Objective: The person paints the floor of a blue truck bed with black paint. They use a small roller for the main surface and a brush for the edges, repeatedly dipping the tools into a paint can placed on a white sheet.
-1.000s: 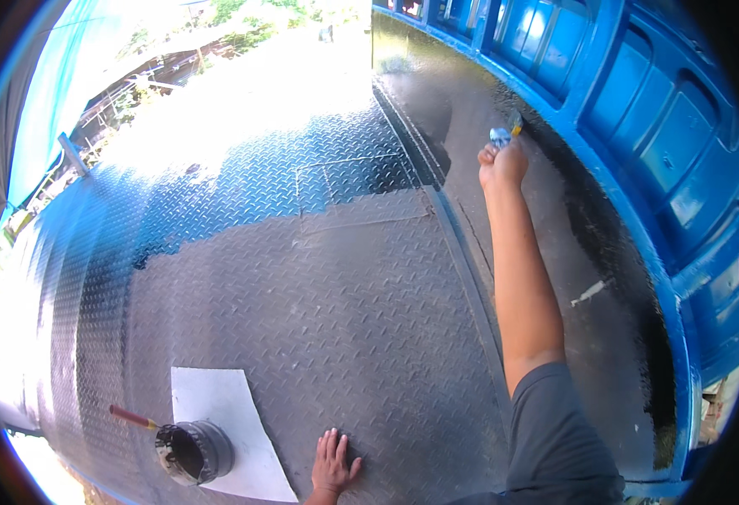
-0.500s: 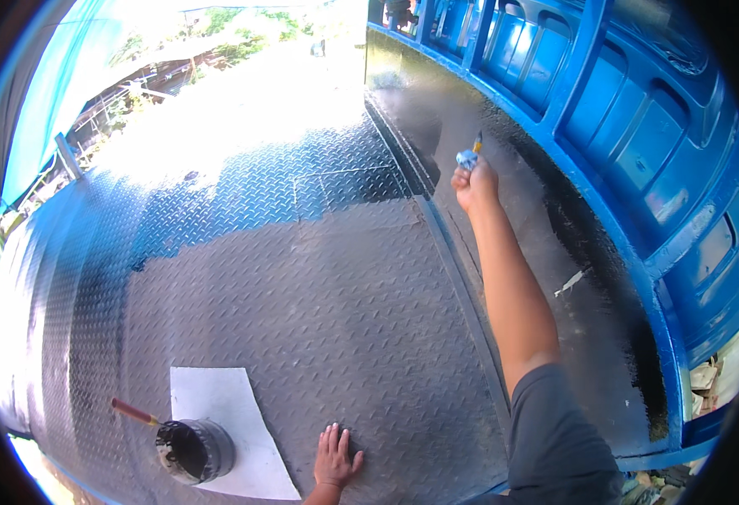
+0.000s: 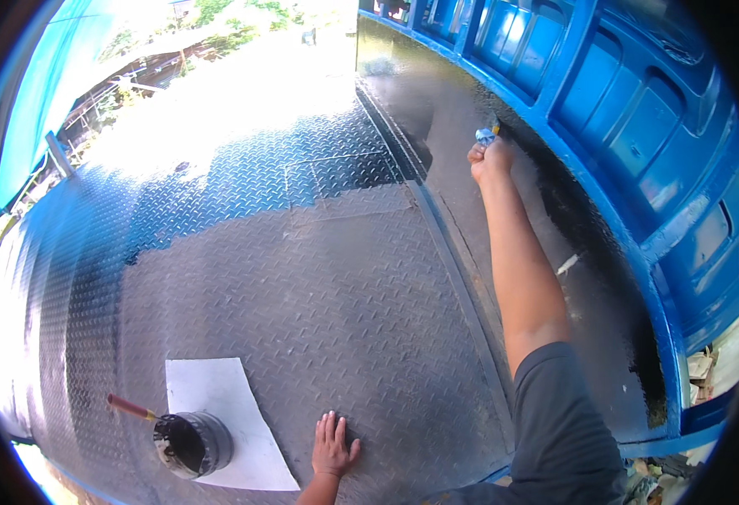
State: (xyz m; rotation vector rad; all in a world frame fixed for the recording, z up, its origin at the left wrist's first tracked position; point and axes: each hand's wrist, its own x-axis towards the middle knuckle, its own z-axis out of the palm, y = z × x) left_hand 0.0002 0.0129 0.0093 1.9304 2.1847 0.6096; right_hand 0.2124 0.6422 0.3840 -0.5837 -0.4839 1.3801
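Observation:
My right hand is stretched far forward, its fingers wrapped round a paintbrush. Something pale blue and white shows at the grip, and the yellowish part of the brush points at the dark-painted upper edge of the side wall. Flat on the bare grey tread-plate floor rests my left hand, fingers spread and holding nothing. To its left a pot of black paint stands on a white sheet. Across the pot's rim leans another tool with a reddish-brown handle.
Glossy black paint covers the far part of the floor. A blue metal frame with ribbed panels runs along the right. A blue tarp hangs at the far left. Rubble shows beyond the frame at the lower right.
My right hand has moved right with the paintbrush, up against the wall's dark upper edge. The view has shifted slightly; my left hand stays flat on the floor.

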